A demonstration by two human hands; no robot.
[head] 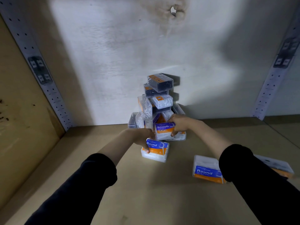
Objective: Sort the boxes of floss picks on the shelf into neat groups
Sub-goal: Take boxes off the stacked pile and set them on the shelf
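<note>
Nearest, at four o'clock in my view, a loose "Round" box (206, 169) lies flat on the shelf board (146, 192), just beside my right sleeve (259, 184). At three o'clock from it, a clear box with dark picks (276, 165) shows partly past that sleeve. Further in, near centre, my left hand (139, 137) grips a second "Round" box (156, 151) by its left end, fingers curled over it and thumb on the near face. I cannot tell whether this box sits on the board or is lifted. At one o'clock from it, my right hand (180, 125) clamps the right edge of an upright "Smooth" box (164, 129), fingers on top and thumb low on the side. That box stands at the front of the pile of boxes (154, 108), which leans against the back wall (113, 62). At twelve o'clock, a dark-filled box (160, 82) tops the pile, tilted.
</note>
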